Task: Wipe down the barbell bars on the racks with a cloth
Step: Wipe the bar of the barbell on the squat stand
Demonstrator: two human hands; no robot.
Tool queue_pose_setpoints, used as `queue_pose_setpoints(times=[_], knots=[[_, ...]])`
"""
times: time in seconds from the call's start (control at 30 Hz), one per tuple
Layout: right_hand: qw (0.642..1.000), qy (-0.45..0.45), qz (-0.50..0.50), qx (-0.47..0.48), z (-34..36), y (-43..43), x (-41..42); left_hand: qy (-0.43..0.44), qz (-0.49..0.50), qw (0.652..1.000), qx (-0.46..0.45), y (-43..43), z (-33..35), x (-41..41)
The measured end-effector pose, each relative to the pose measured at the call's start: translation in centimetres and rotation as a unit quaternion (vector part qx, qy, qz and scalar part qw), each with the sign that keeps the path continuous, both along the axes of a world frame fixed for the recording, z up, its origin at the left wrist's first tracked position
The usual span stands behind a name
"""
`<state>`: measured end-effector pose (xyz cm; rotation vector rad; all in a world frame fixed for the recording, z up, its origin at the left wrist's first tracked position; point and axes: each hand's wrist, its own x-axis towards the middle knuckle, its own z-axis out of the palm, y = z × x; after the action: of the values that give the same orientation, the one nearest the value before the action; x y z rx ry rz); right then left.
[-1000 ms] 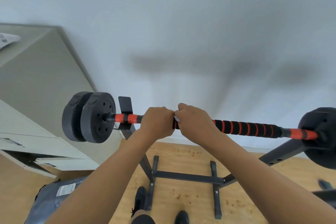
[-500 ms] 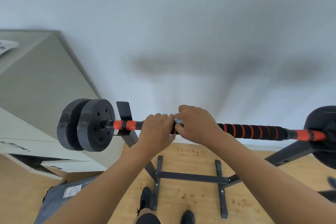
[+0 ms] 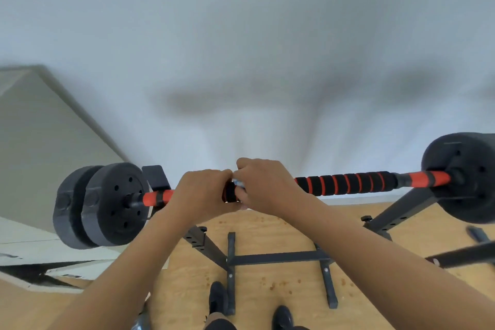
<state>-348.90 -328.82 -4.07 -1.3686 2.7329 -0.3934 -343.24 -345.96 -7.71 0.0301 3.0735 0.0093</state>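
Note:
A barbell bar (image 3: 345, 183) with black foam grips and orange rings lies across a dark metal rack (image 3: 278, 258). Black weight plates (image 3: 107, 206) sit on its left end and another plate (image 3: 466, 177) on its right end. My left hand (image 3: 203, 193) grips the bar left of centre. My right hand (image 3: 267, 185) is curled over the bar right beside it. A small pale scrap of cloth (image 3: 239, 184) shows between the two hands; most of it is hidden under my right hand.
A white wall stands close behind the bar. A beige cabinet (image 3: 45, 158) fills the left side. The rack's legs and crossbar rest on a wooden floor (image 3: 273, 284), with my dark shoes (image 3: 218, 300) at the bottom edge.
The view has shifted, so the bar sits further right and the right plate shows more. Both hands stay together on the bar's middle.

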Motion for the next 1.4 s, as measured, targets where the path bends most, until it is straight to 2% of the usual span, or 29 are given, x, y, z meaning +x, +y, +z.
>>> queue_pose_setpoints(times=[0.1, 0.13, 0.23, 0.3, 0.37, 0.4, 0.43, 0.5, 0.57, 0.63, 0.67, 0.73, 0.8, 0.87, 0.9, 0.93, 1.0, 1.03, 1.1, 1.17, 1.2, 1.27, 1.4], knots=[[1.0, 0.006, -0.007, 0.001, 0.1, -0.4, 0.2, 0.096, -0.006, 0.995, -0.016, 0.7, -2.4, 0.7], [1.0, 0.011, -0.01, 0.005, -0.1, -0.4, 0.3, 0.091, 0.01, 0.995, -0.031, 0.9, -2.5, 0.2], [1.0, 0.013, -0.014, 0.02, -0.3, -0.5, 0.5, -0.062, 0.035, 0.997, -0.025, 0.9, -1.2, -1.8], [1.0, 0.005, -0.015, 0.014, -0.3, -0.5, 0.7, -0.199, 0.027, 0.979, 0.039, 0.4, 0.0, -2.9], [1.0, -0.005, -0.024, 0.011, -0.3, -0.3, 0.7, -0.284, 0.031, 0.949, 0.13, 0.3, 1.2, -3.4], [0.999, -0.016, -0.032, 0.012, -0.2, -0.2, 0.6, -0.285, 0.031, 0.945, 0.157, 0.2, 1.5, -3.4], [0.999, -0.028, -0.039, 0.012, -0.1, -0.1, 0.4, -0.253, 0.03, 0.955, 0.152, 0.2, 1.7, -3.2], [0.997, -0.048, -0.057, 0.009, -0.1, -0.2, 0.2, -0.11, 0.046, 0.991, 0.065, 0.2, 1.2, -1.6], [0.995, -0.053, -0.082, 0.009, 0.1, -0.9, 0.5, 0.007, 0.062, 0.998, 0.004, 0.8, -0.4, 0.2], [0.995, -0.043, -0.088, 0.019, 0.3, -1.4, 1.3, 0.054, 0.052, 0.997, -0.018, 1.3, -1.1, 1.0], [0.996, -0.03, -0.085, 0.025, 0.3, -1.6, 1.7, 0.038, 0.058, 0.997, -0.038, 1.3, -1.1, 0.6], [0.997, -0.003, -0.074, 0.034, 0.5, -1.4, 2.4, -0.057, 0.054, 0.996, -0.051, 1.0, -0.5, -1.0], [0.998, 0.013, -0.056, 0.038, 0.5, -1.2, 2.8, -0.204, 0.046, 0.978, 0.015, 0.4, 0.6, -2.6], [0.998, 0.011, -0.047, 0.04, 0.4, -1.0, 3.0, -0.317, 0.049, 0.939, 0.125, 0.2, 1.9, -3.2], [0.998, 0.007, -0.051, 0.041, 0.4, -0.9, 2.8, -0.322, 0.044, 0.933, 0.153, 0.1, 2.3, -3.3], [0.997, -0.004, -0.061, 0.039, 0.4, -0.7, 2.4, -0.29, 0.041, 0.945, 0.148, 0.0, 2.4, -3.1], [0.996, -0.03, -0.074, 0.034, 0.6, -0.6, 1.6, -0.122, 0.04, 0.99, 0.062, -0.2, 1.7, -1.9], [0.996, -0.034, -0.074, 0.034, 0.7, -0.7, 1.4, -0.035, 0.037, 0.999, 0.012, -0.2, 0.7, -0.8], [0.996, -0.027, -0.073, 0.042, 0.9, -1.0, 1.6, 0.07, 0.0, 0.997, -0.03, 0.3, -1.7, 1.4], [0.996, -0.009, -0.065, 0.057, 0.8, -1.3, 2.3, 0.11, 0.0, 0.993, -0.046, 1.0, -2.4, 2.0], [0.996, -0.001, -0.062, 0.067, 0.6, -1.4, 2.5, 0.1, 0.018, 0.993, -0.059, 1.3, -2.1, 1.5], [0.995, 0.01, -0.058, 0.082, 0.5, -1.1, 2.7, 0.024, 0.045, 0.995, -0.082, 1.8, -0.9, 0.0], [0.996, 0.013, -0.029, 0.084, 0.8, -0.5, 3.3, -0.153, 0.054, 0.986, -0.02, 1.1, 0.5, -2.0]])
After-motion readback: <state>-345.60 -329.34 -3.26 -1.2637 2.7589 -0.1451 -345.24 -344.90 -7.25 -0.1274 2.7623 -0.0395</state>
